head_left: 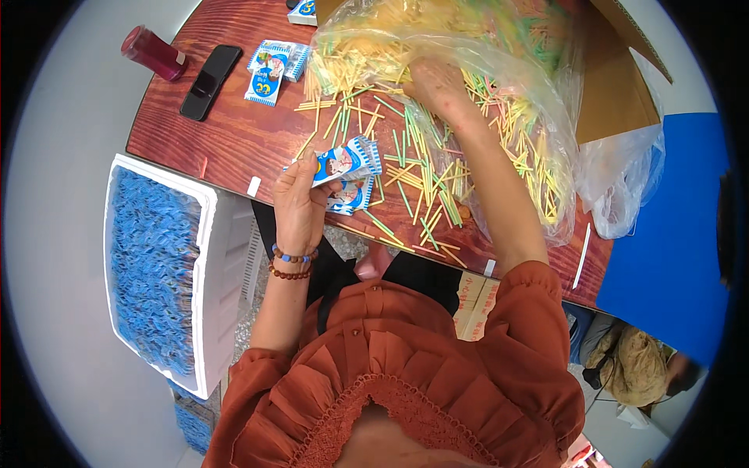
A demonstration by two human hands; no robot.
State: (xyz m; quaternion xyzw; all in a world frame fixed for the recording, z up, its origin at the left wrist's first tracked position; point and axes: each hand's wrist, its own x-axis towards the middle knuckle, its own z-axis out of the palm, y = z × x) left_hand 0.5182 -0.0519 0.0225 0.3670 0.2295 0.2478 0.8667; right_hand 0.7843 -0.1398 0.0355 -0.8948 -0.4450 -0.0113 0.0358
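Observation:
My left hand (300, 191), with beaded bracelets on its wrist, is closed on small blue-and-white packets (343, 164) at the table's near edge. The packets overlap, and how they part between the fingers is hidden. Farther off and to the right, my right hand (438, 87) reaches into a heap of thin yellow, green and pink sticks (515, 160) lying in and around a clear plastic bag (558, 171). Its fingers point down among the sticks, so their tips are hidden. Loose sticks (421, 175) spread across the wood between both hands.
More packets (269, 74), a black phone (211, 82) and a red lidded cylinder (154, 53) stand on the red-brown table (226, 148). A white foam box (204, 234) full of blue packets is at left. An open cardboard box (616, 93) and blue sheet (663, 234) are right.

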